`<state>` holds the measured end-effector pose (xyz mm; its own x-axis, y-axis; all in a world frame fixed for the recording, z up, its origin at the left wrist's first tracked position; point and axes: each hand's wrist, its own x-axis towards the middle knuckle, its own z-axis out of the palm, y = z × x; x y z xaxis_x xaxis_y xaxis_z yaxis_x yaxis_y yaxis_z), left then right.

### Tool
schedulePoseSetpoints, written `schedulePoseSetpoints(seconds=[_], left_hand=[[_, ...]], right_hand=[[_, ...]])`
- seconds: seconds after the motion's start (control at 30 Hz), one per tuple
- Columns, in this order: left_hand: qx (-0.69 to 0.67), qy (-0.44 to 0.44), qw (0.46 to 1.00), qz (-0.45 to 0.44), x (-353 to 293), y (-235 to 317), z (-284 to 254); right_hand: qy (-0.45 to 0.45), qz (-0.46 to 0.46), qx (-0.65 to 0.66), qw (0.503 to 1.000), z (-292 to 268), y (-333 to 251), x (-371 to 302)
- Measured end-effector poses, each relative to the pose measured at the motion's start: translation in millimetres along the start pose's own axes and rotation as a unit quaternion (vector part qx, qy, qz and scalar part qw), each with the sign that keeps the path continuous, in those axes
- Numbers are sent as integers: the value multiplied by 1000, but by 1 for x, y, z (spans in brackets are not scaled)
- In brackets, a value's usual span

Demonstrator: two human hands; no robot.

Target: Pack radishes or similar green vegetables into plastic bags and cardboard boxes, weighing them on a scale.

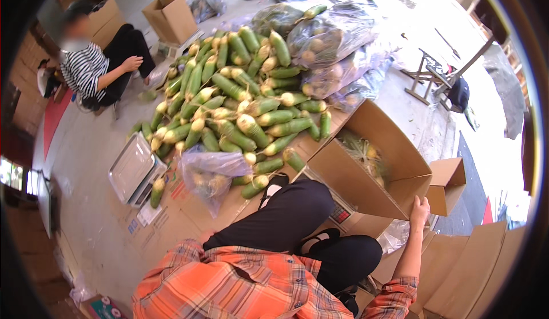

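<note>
Right hand — the nearer — grips the open carton at its corner, long axis running forward-left; left hand mostly hidden, state indiscernible.

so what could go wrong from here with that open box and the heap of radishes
The person's right hand grips an edge of the open brown cardboard box, so a hard pull might tip the box or bend that edge.

The heap of long green radishes with pale ends is stacked loosely, so some could roll down and perhaps knock the flat-topped silvery scale beside it.
</note>
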<state>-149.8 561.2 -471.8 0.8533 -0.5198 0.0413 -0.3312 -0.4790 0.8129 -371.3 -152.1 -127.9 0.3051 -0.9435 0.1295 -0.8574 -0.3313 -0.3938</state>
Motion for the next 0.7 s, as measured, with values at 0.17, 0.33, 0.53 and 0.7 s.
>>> schedulePoseSetpoints(seconds=[0.17,0.33,0.53,0.7], left_hand=[[140,-261,907,-299,63,55,-9],[152,-200,851,-461,72,84,-24],[151,-46,866,-474,96,68,-45],[60,93,907,-406,161,93,-62]], right_hand=[[-39,-27,82,996,-9,27,8],[-78,-7,86,993,-3,48,24],[-80,24,117,990,-1,32,20],[-78,23,85,993,-4,41,25]])
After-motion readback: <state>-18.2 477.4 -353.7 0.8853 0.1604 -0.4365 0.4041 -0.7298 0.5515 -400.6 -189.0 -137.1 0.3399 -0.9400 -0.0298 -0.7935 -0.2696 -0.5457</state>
